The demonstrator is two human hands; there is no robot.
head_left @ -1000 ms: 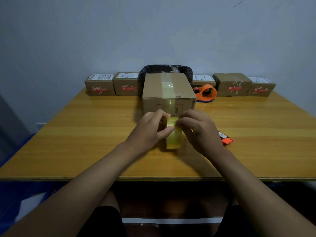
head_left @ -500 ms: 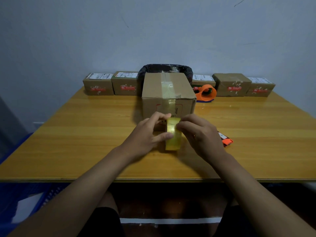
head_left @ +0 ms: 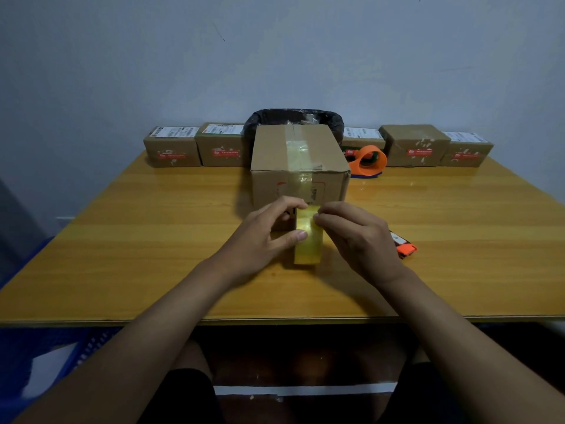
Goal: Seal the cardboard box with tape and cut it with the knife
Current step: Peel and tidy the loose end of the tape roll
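At the centre of the frame both hands work on a yellowish roll of tape (head_left: pixel 308 237) that stands on edge on the counter (head_left: pixel 153 240), just in front of the cardboard box (head_left: pixel 298 166). The left hand (head_left: pixel 260 240) steadies the roll, thumb pressed to its near face and fingers curled over the top; the right hand (head_left: pixel 360 240) has its fingertips (head_left: pixel 318 218) bunched at the roll's upper edge, apparently picking at the loose end, though whether any tape is actually pinched free cannot be told. The box already carries a strip of clear tape along its top seam and down the front. The knife (head_left: pixel 405 246), orange-ended, lies on the counter just right of the right hand, partly hidden by it. The step in hand looks like finding and lifting the tape's end; next that end must be peeled clear, drawn out and laid on the box, with the knife saved for the cut. Against the frames a second and half a second ago, the hands keep nearly the same grip, the roll sits a touch more upright, and the right fingertips have crept toward its top edge.
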